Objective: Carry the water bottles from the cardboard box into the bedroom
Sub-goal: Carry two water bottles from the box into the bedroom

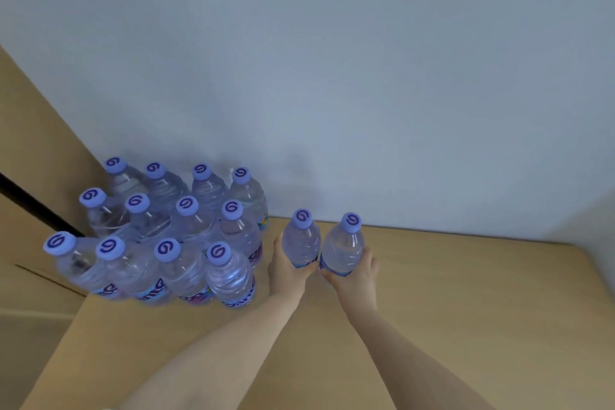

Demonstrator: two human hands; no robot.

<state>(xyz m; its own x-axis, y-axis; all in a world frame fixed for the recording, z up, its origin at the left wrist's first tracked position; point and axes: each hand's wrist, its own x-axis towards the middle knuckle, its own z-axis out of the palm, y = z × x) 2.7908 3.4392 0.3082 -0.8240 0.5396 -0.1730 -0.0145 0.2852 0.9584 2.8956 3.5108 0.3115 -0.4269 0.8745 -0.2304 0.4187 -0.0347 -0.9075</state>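
Pale grey-blue wall [332, 60] fills the upper part of the view, and a light wooden surface [466, 293] meets it along its far edge. Tan panels of what looks like furniture [30, 143] rise at the left, with a dark gap running across them.

Twelve clear water bottles [159, 236] with lilac caps and a purple swirl on each top stand upright in three rows of four on the wooden surface, packed close together in the left corner against the wall.

Two bare forearms reach in from the bottom edge. The left hand [286, 271] grips the lower body of one bottle [302, 243], fingers curled round its label. The right hand [357, 271] grips a second bottle [342, 248] the same way, thumb and fingers wrapped round the label band. Both held bottles are upright, side by side and almost touching, just to the right of the standing group and near the wall; whether their bases touch the wood I cannot tell

No cardboard box can be made out for certain
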